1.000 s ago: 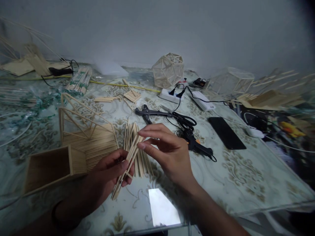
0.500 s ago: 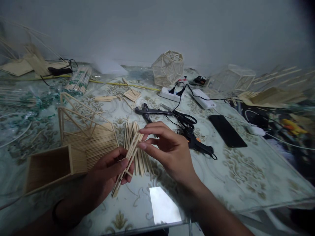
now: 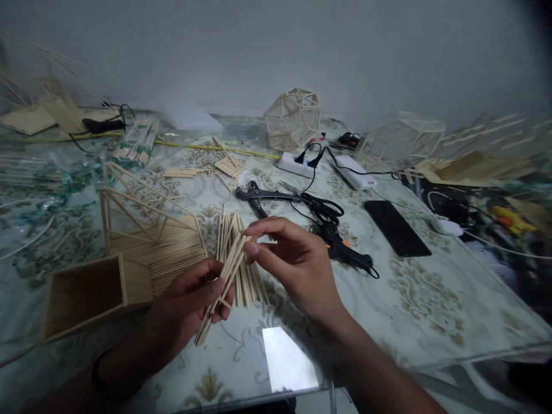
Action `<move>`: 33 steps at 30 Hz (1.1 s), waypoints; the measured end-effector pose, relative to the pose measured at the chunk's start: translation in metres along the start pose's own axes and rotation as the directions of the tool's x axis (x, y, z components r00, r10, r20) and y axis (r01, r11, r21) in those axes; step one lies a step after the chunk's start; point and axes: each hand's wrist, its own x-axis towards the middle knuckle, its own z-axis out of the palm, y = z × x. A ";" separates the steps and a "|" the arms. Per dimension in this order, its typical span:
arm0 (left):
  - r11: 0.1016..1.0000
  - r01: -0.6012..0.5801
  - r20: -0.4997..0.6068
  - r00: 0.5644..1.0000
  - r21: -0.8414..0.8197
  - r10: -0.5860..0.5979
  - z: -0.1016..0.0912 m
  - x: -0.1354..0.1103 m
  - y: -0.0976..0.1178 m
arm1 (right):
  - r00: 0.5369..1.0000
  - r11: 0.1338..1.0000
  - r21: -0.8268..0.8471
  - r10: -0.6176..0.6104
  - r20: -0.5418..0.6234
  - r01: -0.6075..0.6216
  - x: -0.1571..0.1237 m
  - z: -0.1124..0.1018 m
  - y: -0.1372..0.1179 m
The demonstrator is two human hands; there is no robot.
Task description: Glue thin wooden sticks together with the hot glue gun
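Observation:
My left hand point(image 3: 190, 307) is closed round a small bundle of thin wooden sticks point(image 3: 224, 282), held slanting above the table. My right hand point(image 3: 297, 267) pinches the top end of that bundle between thumb and fingertips. Just behind the bundle, a loose pile of the same sticks point(image 3: 241, 259) lies on the glass-topped patterned table point(image 3: 431, 310).
A stick-built frame on a slatted base point(image 3: 146, 230) and an open wooden box point(image 3: 86, 296) sit to the left. Pliers point(image 3: 263, 198), scissors point(image 3: 321, 210), a glue gun point(image 3: 349, 259), a black phone point(image 3: 397, 228), a power strip point(image 3: 297, 165) and a stick polyhedron point(image 3: 293, 118) lie beyond my hands.
My right fingertips have curled in slightly on the top of the bundle. The left hand and the bundle have hardly moved.

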 end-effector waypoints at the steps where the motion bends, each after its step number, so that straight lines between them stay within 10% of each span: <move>1: 1.000 0.001 0.003 1.000 0.001 -0.001 0.000 0.000 0.000 | 1.000 1.000 0.009 0.005 0.003 -0.006 0.000 0.000 0.000; 14: 1.000 0.004 0.011 1.000 0.017 -0.004 0.001 0.002 0.001 | 0.998 0.989 0.143 0.022 0.061 -0.030 0.002 0.003 -0.002; 33: 0.999 0.039 -0.010 0.999 0.025 -0.039 0.001 0.002 0.003 | 0.950 0.977 -0.156 -0.180 -0.256 0.144 0.003 -0.051 -0.012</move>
